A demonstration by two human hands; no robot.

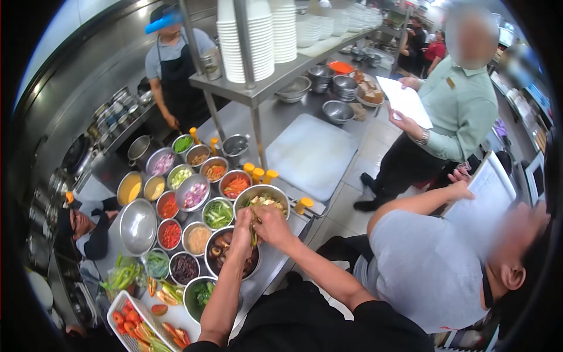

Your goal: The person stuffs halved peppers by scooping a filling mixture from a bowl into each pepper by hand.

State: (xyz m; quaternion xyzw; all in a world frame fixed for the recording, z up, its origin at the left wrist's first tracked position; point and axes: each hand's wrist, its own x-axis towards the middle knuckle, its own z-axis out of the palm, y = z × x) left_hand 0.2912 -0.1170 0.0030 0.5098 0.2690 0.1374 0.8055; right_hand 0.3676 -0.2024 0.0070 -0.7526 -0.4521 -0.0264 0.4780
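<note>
My left hand and my right hand meet with fingers closed on a slim greenish-yellow piece of food, whose exact kind I cannot make out. They are at the near edge of a steel bowl that holds pale and green chopped pieces. Just below them is a steel bowl of dark brown mushrooms, partly covered by my left hand and forearm. A bowl of sliced green vegetable stands to the left, and a bowl of red-orange strips farther back.
More bowls of cut vegetables crowd the left, with an empty-looking steel bowl and a white basket of peppers. A white cutting board lies beyond a shelf post. People stand close on the right, some holding papers.
</note>
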